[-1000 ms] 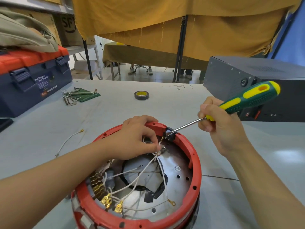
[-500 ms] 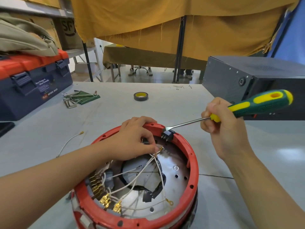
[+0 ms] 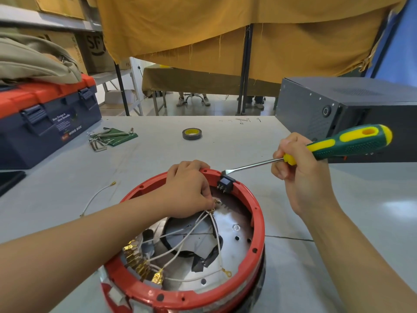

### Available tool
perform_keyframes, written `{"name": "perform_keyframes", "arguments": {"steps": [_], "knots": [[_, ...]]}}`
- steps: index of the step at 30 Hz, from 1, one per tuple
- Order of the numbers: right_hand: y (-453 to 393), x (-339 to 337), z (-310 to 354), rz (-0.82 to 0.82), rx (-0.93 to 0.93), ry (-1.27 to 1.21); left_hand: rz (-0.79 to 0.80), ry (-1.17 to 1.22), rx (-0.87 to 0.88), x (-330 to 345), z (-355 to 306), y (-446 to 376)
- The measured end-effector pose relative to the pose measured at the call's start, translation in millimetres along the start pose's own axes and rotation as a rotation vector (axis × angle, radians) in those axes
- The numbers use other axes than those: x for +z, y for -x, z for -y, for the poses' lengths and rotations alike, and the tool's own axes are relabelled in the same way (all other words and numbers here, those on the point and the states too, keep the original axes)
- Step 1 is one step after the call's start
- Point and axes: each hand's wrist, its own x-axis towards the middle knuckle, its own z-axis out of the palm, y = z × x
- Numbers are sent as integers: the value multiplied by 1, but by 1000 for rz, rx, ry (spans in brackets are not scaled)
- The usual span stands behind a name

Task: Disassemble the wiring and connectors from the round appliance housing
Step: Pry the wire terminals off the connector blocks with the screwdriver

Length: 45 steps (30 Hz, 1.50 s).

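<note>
Head view shows the round housing (image 3: 257,224) on the table (image 3: 158,159), red rim up. The left hand (image 3: 187,190) pinches white wires (image 3: 203,222) by their ring terminals inside the far rim, fingers closed on them. The right hand (image 3: 300,175) is wrapped around the screwdriver (image 3: 334,146), its flat tip at the top edge of the black connector (image 3: 224,185) seated in the rim. Probably best to lever gently, keeping the wires clear.
</note>
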Motion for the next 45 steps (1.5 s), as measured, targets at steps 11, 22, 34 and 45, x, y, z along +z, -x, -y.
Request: {"name": "perform_keyframes", "arguments": {"steps": [11,22,34,45], "knots": [[0,0,0,-10,12,-25,-82,103,55,-13,5,4],[5,7,-2,25,56,11,-402,1169,-200,-20,18,-8],[13,13,-5,226,84,121,-289,1280,-213,-38,51,9],[31,32,-5,297,72,286,-230,546,-505,-57,150,56]]}}
